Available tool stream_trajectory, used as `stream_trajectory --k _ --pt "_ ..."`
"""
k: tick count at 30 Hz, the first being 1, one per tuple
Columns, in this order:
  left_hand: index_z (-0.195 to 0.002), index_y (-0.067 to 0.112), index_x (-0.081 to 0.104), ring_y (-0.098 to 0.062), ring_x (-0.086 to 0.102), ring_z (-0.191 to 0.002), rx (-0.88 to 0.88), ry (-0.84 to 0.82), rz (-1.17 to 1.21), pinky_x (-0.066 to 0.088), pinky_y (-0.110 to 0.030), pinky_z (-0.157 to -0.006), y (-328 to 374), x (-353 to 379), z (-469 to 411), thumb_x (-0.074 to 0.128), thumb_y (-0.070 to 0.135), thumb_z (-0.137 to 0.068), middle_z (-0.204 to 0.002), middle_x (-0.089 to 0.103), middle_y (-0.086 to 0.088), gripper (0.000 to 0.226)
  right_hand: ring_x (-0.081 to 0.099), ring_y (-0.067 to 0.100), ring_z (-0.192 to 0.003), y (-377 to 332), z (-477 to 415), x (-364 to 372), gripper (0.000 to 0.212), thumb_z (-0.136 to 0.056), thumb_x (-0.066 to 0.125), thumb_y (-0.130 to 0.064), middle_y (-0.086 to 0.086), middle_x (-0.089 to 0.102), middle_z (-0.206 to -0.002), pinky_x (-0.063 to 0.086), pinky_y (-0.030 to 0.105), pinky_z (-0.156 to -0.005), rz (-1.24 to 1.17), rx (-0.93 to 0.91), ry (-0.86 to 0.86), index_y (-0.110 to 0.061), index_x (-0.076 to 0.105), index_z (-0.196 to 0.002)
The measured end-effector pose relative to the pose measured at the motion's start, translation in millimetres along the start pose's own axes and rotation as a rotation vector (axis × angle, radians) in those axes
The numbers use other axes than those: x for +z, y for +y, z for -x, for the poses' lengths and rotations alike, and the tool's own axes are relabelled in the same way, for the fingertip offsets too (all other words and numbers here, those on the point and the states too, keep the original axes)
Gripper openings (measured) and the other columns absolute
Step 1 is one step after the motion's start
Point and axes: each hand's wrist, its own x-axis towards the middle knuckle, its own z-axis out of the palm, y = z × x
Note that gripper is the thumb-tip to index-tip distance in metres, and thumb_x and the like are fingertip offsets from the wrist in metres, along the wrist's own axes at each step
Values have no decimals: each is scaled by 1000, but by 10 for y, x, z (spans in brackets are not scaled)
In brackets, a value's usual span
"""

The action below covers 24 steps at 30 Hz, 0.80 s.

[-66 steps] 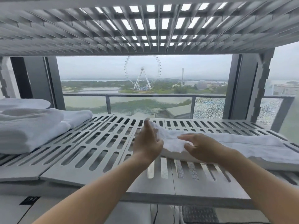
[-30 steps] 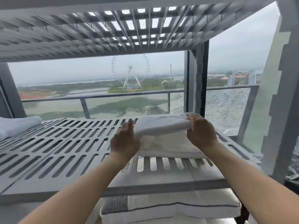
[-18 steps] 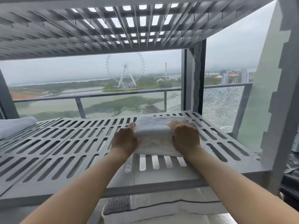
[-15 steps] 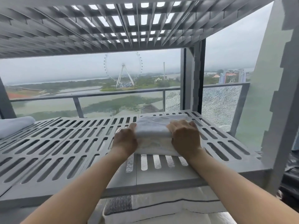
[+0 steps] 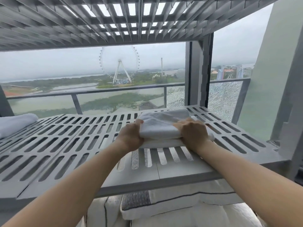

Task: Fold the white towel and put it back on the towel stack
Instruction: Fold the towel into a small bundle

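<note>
Folded white terry towel (image 5: 161, 126) gripped at both ends, near right front edge of grey slotted shelf (image 5: 57, 145).
Left hand (image 5: 131, 136) and right hand (image 5: 192, 135) fingers clamp the layers shut, likely so folds hold for carrying to white towel stack (image 5: 14, 123) at left edge.

Grey slotted shelf (image 5: 49, 145) ahead of me, window (image 5: 91, 66) at 12 o'clock, cracked glass railing (image 5: 224, 99) at 2, overcast daylight.

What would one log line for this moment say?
stage: folding | white towel: folded, on slatted shelf | left hand, right hand: gripping it | stack: pending
</note>
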Motion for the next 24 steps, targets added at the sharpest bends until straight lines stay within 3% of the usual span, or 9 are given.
stream_trajectory --k 4,9,14,17,20,24 --pt "-135 13 33 -35 57 -105 -15 -32 -3 48 -43 -90 -16 9 81 55 14 -80 -125 51 -16 59 58 25 -105 1 -24 35 41 -88 41 -2 -5 66 -115 47 37 -84 11 -16 46 -25 60 -117" --pt "-137 20 29 -35 59 -99 4 0 -198 47 -41 -77 53 55 58 53 14 -83 -132 41 -10 59 54 25 -109 118 -8 19 43 -88 44 0 -5 62 -123 42 37 -90 58 -20 30 -24 58 -121" --pt "-146 19 18 -30 49 -121 13 -58 -161 42 -39 -96 43 60 -48 51 10 -84 -152 22 -5 72 55 25 -103 95 -69 6 36 -82 50 -4 -6 63 -121 36 36 -92 35 -37 -25 -23 59 -112" --pt "-145 14 23 -28 34 -134 135 -59 -14 31 -35 -110 87 65 -107 48 -1 -79 -152 24 -4 73 59 25 -105 36 -132 9 46 -76 63 -20 -1 62 -124 40 36 -93 -73 -99 -41 -22 54 -122" --pt "-145 17 25 -27 25 -139 232 -72 -14 22 -33 -115 65 73 -123 50 -3 -80 -153 22 -5 72 56 22 -116 -42 -199 6 59 -83 56 -15 -1 54 -134 47 38 -92 -93 -197 -108 -26 38 -138" --pt "-147 24 18 -25 8 -144 271 -129 -111 9 -33 -116 -67 93 -98 49 1 -84 -157 8 -6 74 56 21 -115 -20 -199 23 55 -86 47 -10 -5 56 -132 51 41 -88 -60 -222 -79 -32 40 -136"
